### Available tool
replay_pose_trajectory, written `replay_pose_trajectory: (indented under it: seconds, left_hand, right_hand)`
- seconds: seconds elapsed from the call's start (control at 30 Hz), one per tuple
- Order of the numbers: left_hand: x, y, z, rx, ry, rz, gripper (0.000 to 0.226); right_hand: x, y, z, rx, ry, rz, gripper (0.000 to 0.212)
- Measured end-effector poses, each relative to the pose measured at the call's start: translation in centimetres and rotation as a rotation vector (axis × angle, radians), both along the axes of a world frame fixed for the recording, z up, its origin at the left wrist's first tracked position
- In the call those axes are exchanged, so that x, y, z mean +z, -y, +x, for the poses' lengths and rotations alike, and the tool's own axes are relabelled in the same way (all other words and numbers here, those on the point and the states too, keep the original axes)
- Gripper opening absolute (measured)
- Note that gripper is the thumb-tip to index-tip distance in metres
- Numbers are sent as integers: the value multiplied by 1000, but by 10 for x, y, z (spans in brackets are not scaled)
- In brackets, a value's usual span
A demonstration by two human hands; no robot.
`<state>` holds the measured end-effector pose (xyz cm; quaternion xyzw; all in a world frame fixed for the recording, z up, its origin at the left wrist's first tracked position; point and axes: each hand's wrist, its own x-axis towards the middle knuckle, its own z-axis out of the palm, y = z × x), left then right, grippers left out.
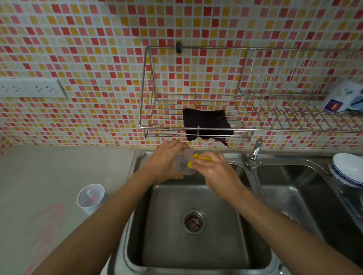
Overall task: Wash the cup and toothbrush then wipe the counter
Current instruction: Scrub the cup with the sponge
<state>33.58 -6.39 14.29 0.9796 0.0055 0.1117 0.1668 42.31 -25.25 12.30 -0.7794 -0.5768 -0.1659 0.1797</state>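
The left hand [164, 160] holds a clear plastic cup [182, 162] on its side over the back of the sink [190, 254], fingers wrapped round its body. The right hand [215, 171] pinches a yellow sponge [198, 158] against one end of it. The cup looks light and thin-walled. It is likely slippery once soapy and apt to flex if squeezed, so a gentle wrap round the middle seems soundest. A second cup [90, 197] stands on the bench [47, 167] left of the sink with something reddish inside, perhaps the toothbrush, though it is too blurred to say. A dark cloth [207, 123] hangs on the wall rack [149, 88].
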Motion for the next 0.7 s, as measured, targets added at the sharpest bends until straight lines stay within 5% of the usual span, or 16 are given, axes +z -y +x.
replay_pose_trajectory:
  seconds: [0.13, 0.27, 0.33, 0.47, 0.7]
  left_hand:
    - [-1, 0, -6, -30, -40, 21, 82]
    - [-1, 8, -7, -45, -77, -1, 83]
    - [0, 9, -7, -40, -102, -4, 85]
    - [-2, 7, -11, -35, -123, -13, 76]
    - [1, 7, -10, -39, -130, -147, 85]
  right_hand:
    - [-6, -5, -16, 68, -290, -64, 38]
    - [-5, -5, 2, 38, 40, -105, 44]
    - [-7, -5, -4, 0, 45, -89, 43]
    - [-16, -5, -20, 27, -320, -106, 34]
    - [-11, 5, 2, 96, 25, -167, 47]
